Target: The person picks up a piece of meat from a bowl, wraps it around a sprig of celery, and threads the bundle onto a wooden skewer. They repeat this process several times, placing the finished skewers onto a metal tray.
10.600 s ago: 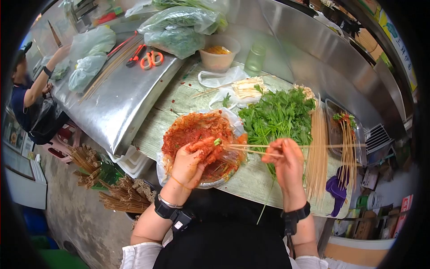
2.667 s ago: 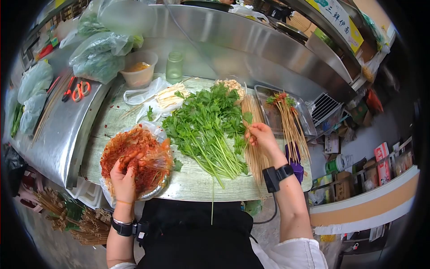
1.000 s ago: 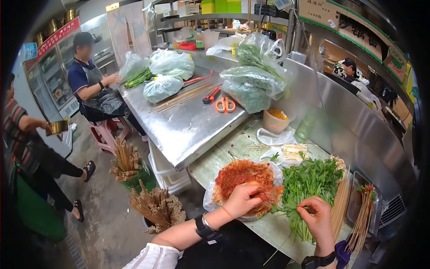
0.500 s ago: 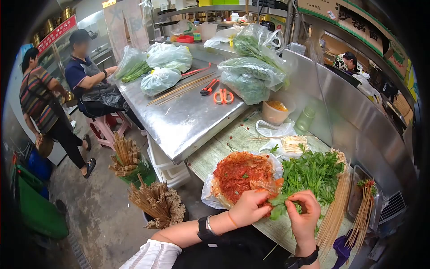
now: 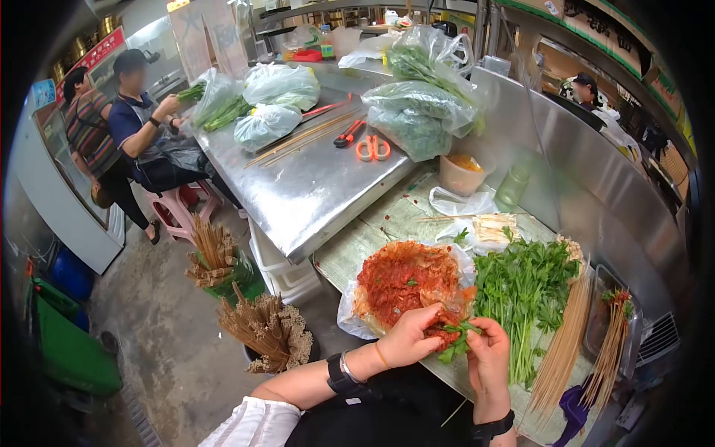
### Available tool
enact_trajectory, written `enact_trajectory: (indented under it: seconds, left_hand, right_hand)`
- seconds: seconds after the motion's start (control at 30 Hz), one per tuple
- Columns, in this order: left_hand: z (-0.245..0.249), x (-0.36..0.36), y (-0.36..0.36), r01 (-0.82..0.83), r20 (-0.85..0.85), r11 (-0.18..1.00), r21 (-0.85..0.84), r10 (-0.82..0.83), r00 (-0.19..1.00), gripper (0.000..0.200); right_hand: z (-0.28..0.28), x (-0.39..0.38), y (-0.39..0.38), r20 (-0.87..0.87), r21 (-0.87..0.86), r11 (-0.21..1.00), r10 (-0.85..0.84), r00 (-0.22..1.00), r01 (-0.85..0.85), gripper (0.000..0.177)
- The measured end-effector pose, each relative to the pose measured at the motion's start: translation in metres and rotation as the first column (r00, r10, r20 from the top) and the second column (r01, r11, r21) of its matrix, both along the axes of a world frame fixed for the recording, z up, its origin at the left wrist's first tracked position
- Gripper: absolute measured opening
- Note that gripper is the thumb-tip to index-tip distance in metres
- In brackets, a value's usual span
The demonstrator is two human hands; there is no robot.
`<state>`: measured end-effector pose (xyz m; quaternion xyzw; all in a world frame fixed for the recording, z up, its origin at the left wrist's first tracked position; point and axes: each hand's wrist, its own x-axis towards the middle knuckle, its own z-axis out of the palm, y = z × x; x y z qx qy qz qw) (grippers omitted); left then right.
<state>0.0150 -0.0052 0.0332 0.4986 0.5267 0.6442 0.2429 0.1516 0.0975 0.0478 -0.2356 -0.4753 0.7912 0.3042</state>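
Your left hand is curled in a narrow grip, thumb close to the fingers, around a piece of red-coated food. Your right hand pinches a small sprig of green leaves between thumb and fingertips, the other fingers loosely bent. The sprig sits against the red-coated food, between your two hands; you hold them almost together, and I can't tell whether your fingertips touch. Both hands are at the near edge of the table, just beside the bowlful of red mix, which has a plastic bag around it. Beyond your right hand lies the heap of leafy greens, then a row of thin sticks. Farther right, filled skewers lean over the rim of a metal tray.
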Motion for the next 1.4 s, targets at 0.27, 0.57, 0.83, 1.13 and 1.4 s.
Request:
enact_trajectory:
  seconds: [0.27, 0.57, 0.83, 1.13, 1.4]
  left_hand:
    - [0.012, -0.04, -0.014, -0.235, -0.1, 0.962, -0.137, 0.222, 0.97, 0.029]
    - [-0.004, -0.108, -0.022, -0.449, -0.674, 0.867, -0.216, 0.201, 0.711, 0.02]
    - [0.005, -0.117, 0.048, -0.58, -0.863, 0.67, -0.463, -0.19, 0.468, 0.019]
    - [0.014, -0.106, 0.087, -0.669, -0.706, 0.339, -0.662, -0.582, 0.404, 0.022]
    - [0.031, -0.121, 0.02, 0.232, 0.368, 0.662, -0.713, 0.071, 0.927, 0.019]
  right_hand:
    - [-0.036, 0.023, 0.02, 0.075, 0.012, 0.999, -0.053, 0.996, 0.052, 0.01]
    - [-0.076, 0.036, 0.013, 0.14, -0.039, 0.997, -0.056, 0.988, 0.062, 0.01]
    - [-0.078, 0.033, 0.013, 0.163, 0.037, 0.999, -0.013, 0.986, 0.007, 0.011]
    - [-0.081, 0.038, 0.017, 0.142, 0.038, 0.998, 0.035, 0.989, -0.04, 0.011]
    - [-0.08, 0.039, 0.018, 0.18, 0.044, 0.995, 0.078, 0.981, -0.087, 0.012]
